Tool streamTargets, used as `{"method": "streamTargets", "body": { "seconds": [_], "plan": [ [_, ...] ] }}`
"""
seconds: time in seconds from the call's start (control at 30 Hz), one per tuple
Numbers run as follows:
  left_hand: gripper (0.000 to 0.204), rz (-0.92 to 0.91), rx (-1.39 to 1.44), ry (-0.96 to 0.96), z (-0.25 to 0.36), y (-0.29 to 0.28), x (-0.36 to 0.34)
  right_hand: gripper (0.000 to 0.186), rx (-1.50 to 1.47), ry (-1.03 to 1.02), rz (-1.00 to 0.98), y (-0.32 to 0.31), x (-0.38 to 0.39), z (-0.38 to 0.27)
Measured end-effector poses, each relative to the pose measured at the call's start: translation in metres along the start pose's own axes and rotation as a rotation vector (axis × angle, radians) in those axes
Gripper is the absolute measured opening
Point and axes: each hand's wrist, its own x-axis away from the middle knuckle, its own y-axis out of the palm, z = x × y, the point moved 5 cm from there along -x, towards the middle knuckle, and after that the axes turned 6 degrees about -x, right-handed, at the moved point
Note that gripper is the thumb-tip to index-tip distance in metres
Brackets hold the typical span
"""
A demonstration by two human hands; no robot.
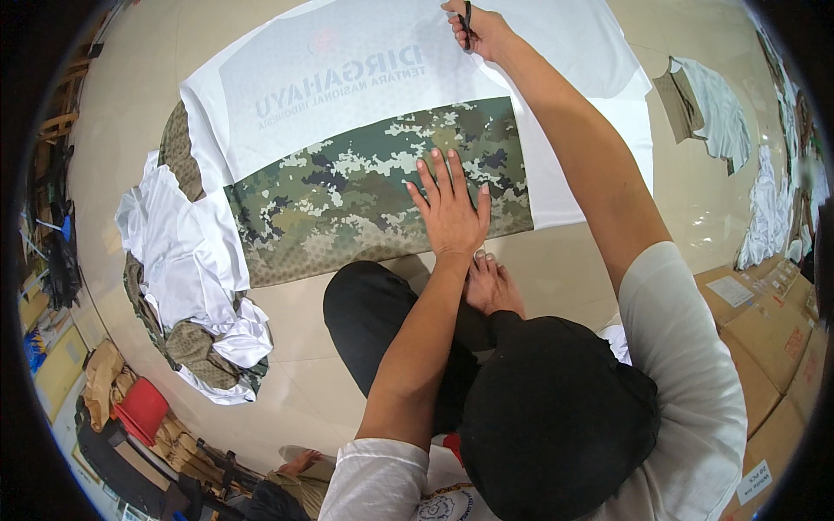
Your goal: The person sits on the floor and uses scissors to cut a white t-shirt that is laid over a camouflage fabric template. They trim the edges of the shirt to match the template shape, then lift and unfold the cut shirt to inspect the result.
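My left hand lies flat with fingers spread on a green camouflage-printed panel of a large cloth. White cloth with faint reversed print continues beyond and beside that panel, spread over the floor. At the far edge of the view, my right hand is closed around a pair of black-handled scissors above the white cloth. The blades do not show clearly. My right arm reaches far forward, while the left arm is bent nearer my body.
A crumpled heap of white and camouflage cloth lies on the left. Cut cloth pieces rest on the tiled floor at right. Cardboard boxes stand at the lower right. Near the lower left are a red object and another person's hand.
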Motion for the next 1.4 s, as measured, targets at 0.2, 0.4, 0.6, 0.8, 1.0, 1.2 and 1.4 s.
{"method": "streamTargets", "body": {
  "seconds": [0.2,0.4,0.6,0.8,1.0,1.2,1.4],
  "plan": [
    [0.083,-0.02,0.008,-0.015,-0.001,-0.001,0.001,0.03,0.063,-0.046,-0.077,-0.006,-0.019,-0.002],
    [0.082,-0.014,0.012,0.015,0.012,0.001,-0.002,0.031,-0.005,-0.031,-0.092,-0.032,-0.037,-0.036],
    [0.083,0.004,-0.058,-0.04,-0.016,-0.001,0.005,0.039,0.989,-0.576,0.473,-0.063,0.082,-0.051],
    [0.083,0.025,-0.036,0.014,0.004,0.003,0.002,0.042,1.203,-0.74,0.597,-0.199,0.141,-0.035],
    [0.084,0.057,-0.024,0.019,0.003,0.005,0.001,0.031,1.221,-0.879,0.587,-0.253,0.194,0.003],
    [0.087,0.034,0.047,0.061,0.002,0.006,0.001,0.036,1.195,-0.832,0.923,-0.392,0.279,0.065],
    [0.093,-0.051,0.14,0.091,0.006,0.009,0.001,0.042,1.379,-0.433,1.232,-0.549,0.427,0.079]
  ]
}}
